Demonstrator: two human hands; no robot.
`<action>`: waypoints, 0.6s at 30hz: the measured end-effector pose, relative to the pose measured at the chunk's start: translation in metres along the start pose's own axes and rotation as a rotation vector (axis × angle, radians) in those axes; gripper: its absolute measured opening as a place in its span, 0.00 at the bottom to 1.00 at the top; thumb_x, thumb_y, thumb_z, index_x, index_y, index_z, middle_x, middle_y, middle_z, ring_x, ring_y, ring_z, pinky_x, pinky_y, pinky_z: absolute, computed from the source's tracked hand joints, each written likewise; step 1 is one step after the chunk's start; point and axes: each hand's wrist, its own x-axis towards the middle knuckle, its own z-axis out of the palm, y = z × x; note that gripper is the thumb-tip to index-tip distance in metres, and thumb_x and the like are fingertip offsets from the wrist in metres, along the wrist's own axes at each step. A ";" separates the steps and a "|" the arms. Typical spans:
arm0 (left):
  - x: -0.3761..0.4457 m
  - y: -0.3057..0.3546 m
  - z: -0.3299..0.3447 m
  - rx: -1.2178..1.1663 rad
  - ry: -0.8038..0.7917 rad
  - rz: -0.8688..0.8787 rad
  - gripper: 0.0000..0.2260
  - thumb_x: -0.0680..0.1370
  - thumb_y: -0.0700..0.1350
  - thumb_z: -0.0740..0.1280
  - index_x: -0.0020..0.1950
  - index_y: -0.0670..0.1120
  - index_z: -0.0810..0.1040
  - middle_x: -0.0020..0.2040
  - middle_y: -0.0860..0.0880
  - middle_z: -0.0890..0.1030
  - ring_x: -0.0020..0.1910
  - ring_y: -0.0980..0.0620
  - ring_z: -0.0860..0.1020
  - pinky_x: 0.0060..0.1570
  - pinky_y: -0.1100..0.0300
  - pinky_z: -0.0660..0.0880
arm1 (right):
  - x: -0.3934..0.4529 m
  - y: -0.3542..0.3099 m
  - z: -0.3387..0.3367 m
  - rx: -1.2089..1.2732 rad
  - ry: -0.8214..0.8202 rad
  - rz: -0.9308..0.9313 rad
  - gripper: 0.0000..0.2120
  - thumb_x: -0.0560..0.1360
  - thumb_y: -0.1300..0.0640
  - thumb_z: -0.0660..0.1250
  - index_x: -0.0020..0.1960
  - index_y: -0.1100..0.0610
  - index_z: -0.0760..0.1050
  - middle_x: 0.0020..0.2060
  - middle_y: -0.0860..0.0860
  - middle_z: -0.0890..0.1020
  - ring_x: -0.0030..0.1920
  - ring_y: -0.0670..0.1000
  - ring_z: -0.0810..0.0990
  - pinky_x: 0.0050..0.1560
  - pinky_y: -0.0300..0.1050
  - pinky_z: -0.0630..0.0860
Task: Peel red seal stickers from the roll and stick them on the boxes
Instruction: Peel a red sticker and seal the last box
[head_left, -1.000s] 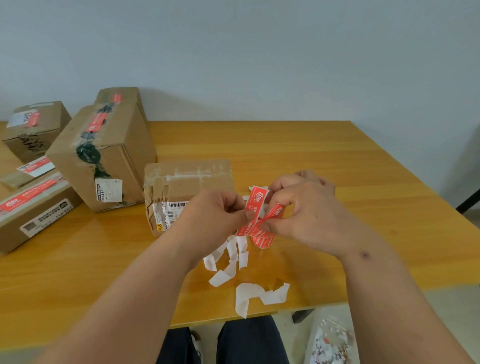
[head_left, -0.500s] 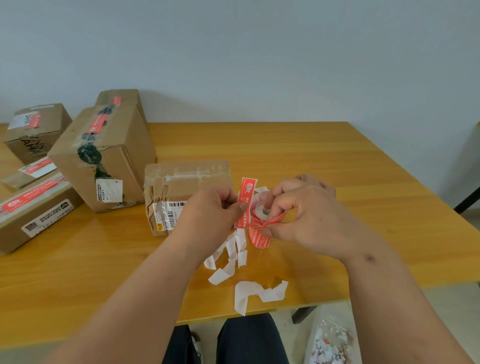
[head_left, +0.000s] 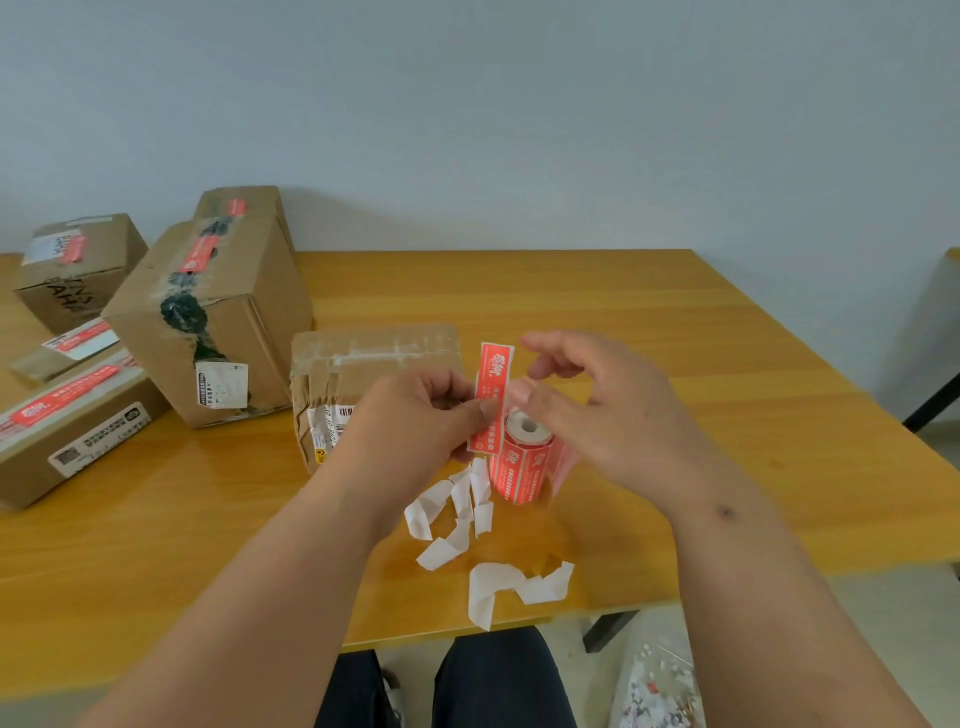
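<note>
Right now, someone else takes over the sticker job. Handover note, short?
Left hand: pinches a peeled red sticker, held upright.
Right hand: open, fingers loose, above the sticker roll, which stands on end on the table.
Done: five boxes at left carry red seals, among them the big box and the flat box.
Left: the box behind the hands shows no seal; stick this one there.
White backing strip trails toward the table edge.

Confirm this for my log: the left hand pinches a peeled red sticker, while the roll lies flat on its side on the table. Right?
Not quite. In the head view the left hand does pinch the peeled red sticker, but the roll stands upright on the table, its core hole facing up.
</note>
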 end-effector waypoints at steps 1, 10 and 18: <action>-0.001 0.001 0.000 0.020 -0.027 0.001 0.05 0.75 0.45 0.72 0.44 0.45 0.82 0.37 0.47 0.85 0.36 0.51 0.81 0.43 0.57 0.80 | 0.001 -0.003 0.004 0.043 0.008 0.007 0.18 0.74 0.45 0.68 0.63 0.41 0.73 0.45 0.38 0.79 0.55 0.40 0.75 0.64 0.52 0.69; -0.018 0.003 -0.013 -0.066 -0.118 -0.061 0.10 0.80 0.44 0.65 0.47 0.40 0.82 0.38 0.46 0.84 0.36 0.52 0.78 0.42 0.56 0.73 | -0.001 -0.010 0.011 0.231 0.126 0.055 0.11 0.76 0.60 0.67 0.48 0.43 0.75 0.40 0.48 0.81 0.43 0.46 0.80 0.42 0.39 0.75; -0.029 0.000 -0.020 -0.069 -0.186 -0.088 0.07 0.78 0.37 0.67 0.41 0.43 0.83 0.37 0.43 0.84 0.34 0.52 0.78 0.40 0.57 0.73 | -0.002 -0.012 0.012 0.273 0.089 0.063 0.09 0.77 0.59 0.67 0.51 0.44 0.75 0.42 0.52 0.82 0.43 0.48 0.80 0.43 0.41 0.75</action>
